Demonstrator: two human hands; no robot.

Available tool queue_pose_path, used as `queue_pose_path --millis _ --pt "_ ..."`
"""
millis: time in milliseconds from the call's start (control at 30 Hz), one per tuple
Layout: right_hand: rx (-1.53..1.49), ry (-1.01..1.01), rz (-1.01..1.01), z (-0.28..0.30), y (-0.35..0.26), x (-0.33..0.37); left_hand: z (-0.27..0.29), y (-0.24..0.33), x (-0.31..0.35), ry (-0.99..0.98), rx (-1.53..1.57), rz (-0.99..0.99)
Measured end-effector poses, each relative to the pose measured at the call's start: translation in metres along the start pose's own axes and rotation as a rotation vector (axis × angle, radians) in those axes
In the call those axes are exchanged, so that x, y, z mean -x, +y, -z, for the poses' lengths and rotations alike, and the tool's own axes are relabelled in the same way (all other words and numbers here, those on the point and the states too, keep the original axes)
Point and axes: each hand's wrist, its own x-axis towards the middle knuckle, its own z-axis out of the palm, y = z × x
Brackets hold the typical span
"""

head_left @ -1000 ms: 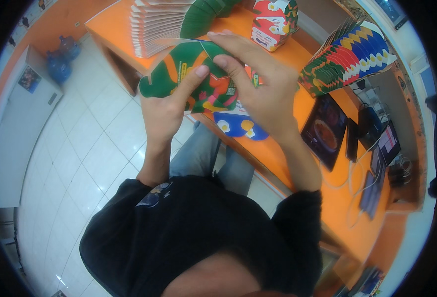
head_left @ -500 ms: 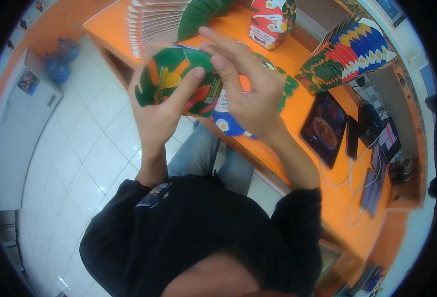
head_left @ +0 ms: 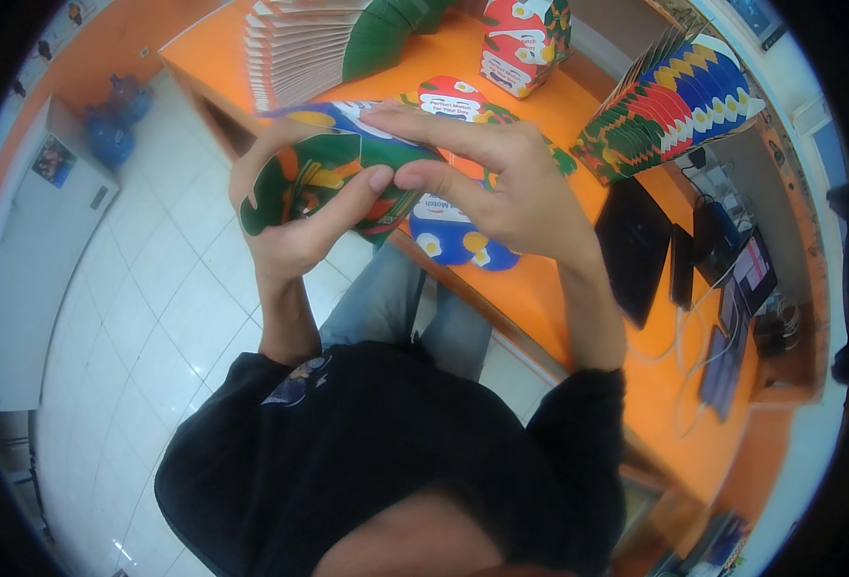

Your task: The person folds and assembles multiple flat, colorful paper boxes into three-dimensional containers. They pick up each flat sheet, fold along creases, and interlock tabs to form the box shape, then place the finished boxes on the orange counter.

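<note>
Between my hands, over the near edge of the table, is a printed paper carton (head_left: pixel 323 163), green inside with red and orange shapes. A blue and white outer face shows along its far side. My left hand (head_left: pixel 285 216) grips its left end, thumb across the green face. On the right end, my right hand (head_left: pixel 506 188) pinches the carton's edge, thumb below and fingers above; the two thumb tips nearly meet. Just beyond and below lie flat carton pieces (head_left: pixel 443 240) in blue, red and green, partly covered by my right hand.
A fanned stack of carton blanks (head_left: pixel 309 48) lies at the far left of the orange table (head_left: pixel 564 279). Upright red cartons (head_left: pixel 520 48) stand at the back; a row of folded cartons (head_left: pixel 679 101) is at right. Nearby are a dark tablet (head_left: pixel 636 250), a phone (head_left: pixel 682 267) and cables.
The carton has tilted and bent, bringing its blue outer face into view. My right hand's raised fingers have come down over its edge. The tablet screen has gone dark.
</note>
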Motion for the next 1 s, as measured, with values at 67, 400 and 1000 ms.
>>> queue_pose_path --millis 67,400,1000 --pt "0.071 0.086 0.034 -0.007 -0.001 -0.001 -0.002 0.002 0.000 0.022 -0.009 -0.007" --pt "0.006 0.215 -0.188 0.035 0.018 0.029 -0.007 0.006 -0.006 -0.109 -0.202 0.141" --pt "0.271 0.437 -0.776 0.127 0.055 0.201 -0.032 -0.025 0.003 -0.758 0.137 -0.079"
